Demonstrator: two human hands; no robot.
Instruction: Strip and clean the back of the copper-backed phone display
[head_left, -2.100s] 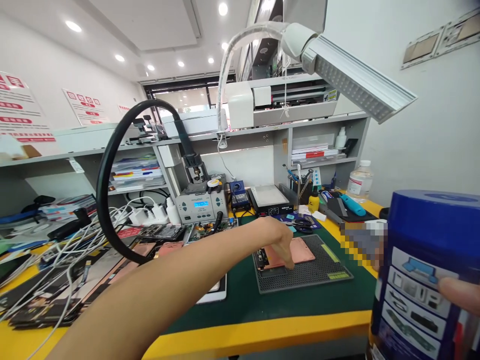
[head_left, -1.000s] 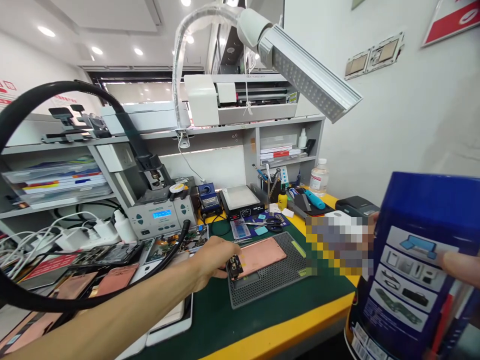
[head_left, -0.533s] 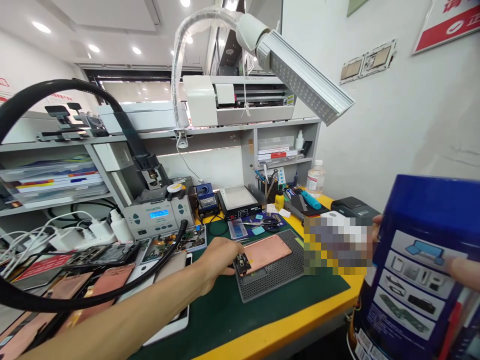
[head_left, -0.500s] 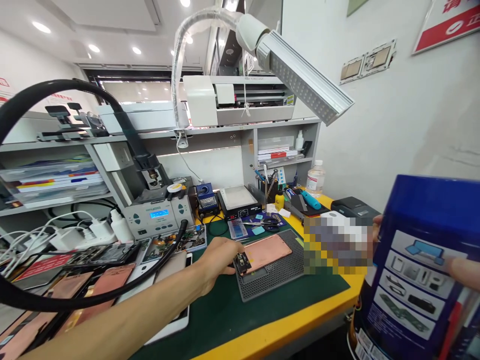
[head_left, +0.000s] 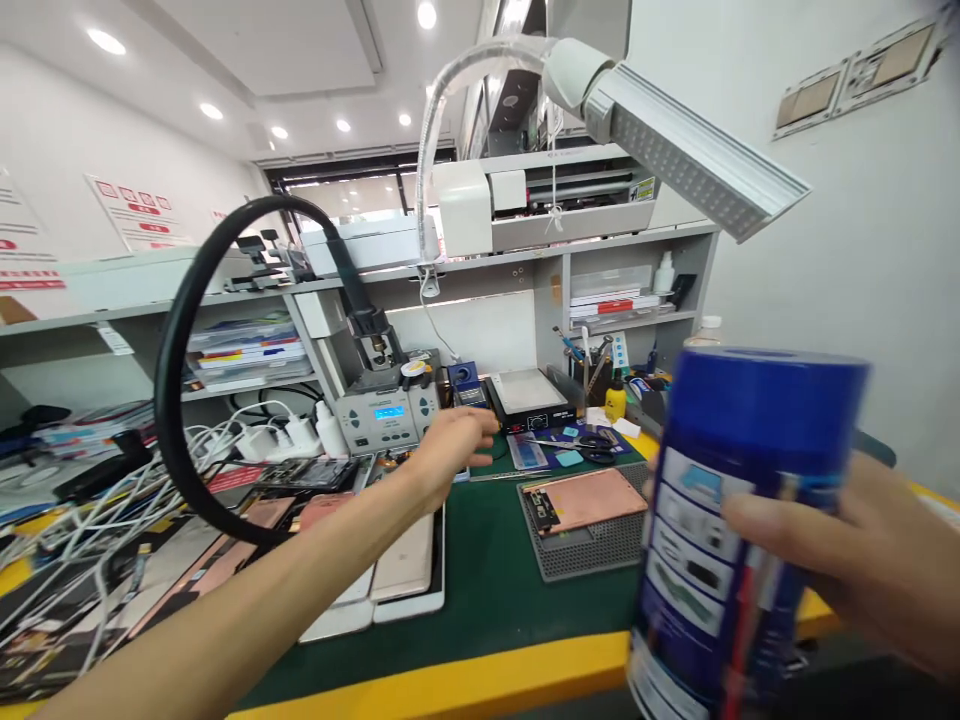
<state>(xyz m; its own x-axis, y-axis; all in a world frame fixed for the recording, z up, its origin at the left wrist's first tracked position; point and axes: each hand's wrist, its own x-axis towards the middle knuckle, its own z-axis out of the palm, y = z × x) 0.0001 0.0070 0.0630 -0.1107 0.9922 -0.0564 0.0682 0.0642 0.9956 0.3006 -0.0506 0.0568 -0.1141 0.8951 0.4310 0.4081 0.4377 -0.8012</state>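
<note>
My right hand [head_left: 832, 550] is wrapped round a big blue spray can [head_left: 720, 480] with device pictures on its label. The can is upright, a little tilted, and close to the camera. My left hand [head_left: 459, 445] reaches over the bench with its fingers stretched out and nothing visible in them. It is nearest the hot plate [head_left: 529, 395] and the grey rework station [head_left: 386, 415]. A copper-coloured phone panel [head_left: 589, 500] with a black circuit part at its left end lies on a grey perforated mat [head_left: 555, 560], right of my left hand. The can hides part of the mat.
Scissors [head_left: 592, 447] and small blue pieces lie behind the mat. A yellow bottle [head_left: 615, 402] stands beyond them. White phones and tablets [head_left: 405, 570] and tangled white cables [head_left: 60, 560] are on the left. A black hose [head_left: 169, 400] loops there. An LED lamp [head_left: 697, 150] hangs above.
My left hand has let go of the phone panel's left end and moved up and away from it. The spray can has come further left in view, and the view has turned left.
</note>
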